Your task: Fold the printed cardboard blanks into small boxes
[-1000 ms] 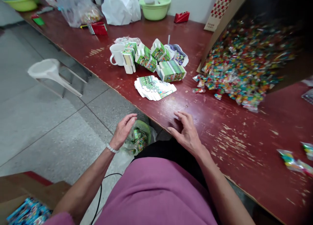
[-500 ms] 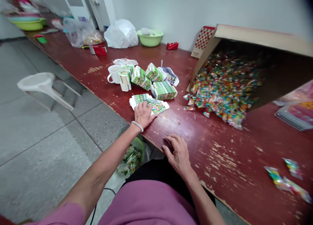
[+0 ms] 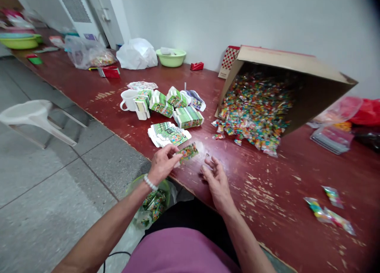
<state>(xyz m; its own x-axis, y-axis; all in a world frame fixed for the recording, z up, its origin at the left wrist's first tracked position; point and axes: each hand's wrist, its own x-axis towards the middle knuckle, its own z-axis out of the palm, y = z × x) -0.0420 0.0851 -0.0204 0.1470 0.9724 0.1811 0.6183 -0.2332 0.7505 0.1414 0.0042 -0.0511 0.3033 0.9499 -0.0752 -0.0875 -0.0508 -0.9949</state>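
Observation:
Between thumb and fingers, my left hand [image 3: 162,165] pinches a flat green printed carton [image 3: 189,152], held just above the table's front part. A fanned pile of flat cartons [image 3: 169,133] lies right behind that hand. To the right, my right hand [image 3: 218,180] hovers near the table edge with fingers apart and nothing in them. Behind the pile sit several banded bundles of green cartons [image 3: 189,117] and a white mug [image 3: 129,100]. A large cardboard box [image 3: 285,56] lies on its side, with small wrapped candies [image 3: 252,114] spilling from its mouth.
A few candy packets [image 3: 333,196] lie at the right on the worn red table [image 3: 267,186]. Below the edge, a green tub [image 3: 156,203] holds filled green packs. A white stool [image 3: 38,116] stands left. A green basin [image 3: 171,58] and white bag [image 3: 137,54] line the wall.
My left hand has lifted a flat carton off the pile and drawn it nearer, to the right. My right hand has opened its fingers. The view has shifted slightly right.

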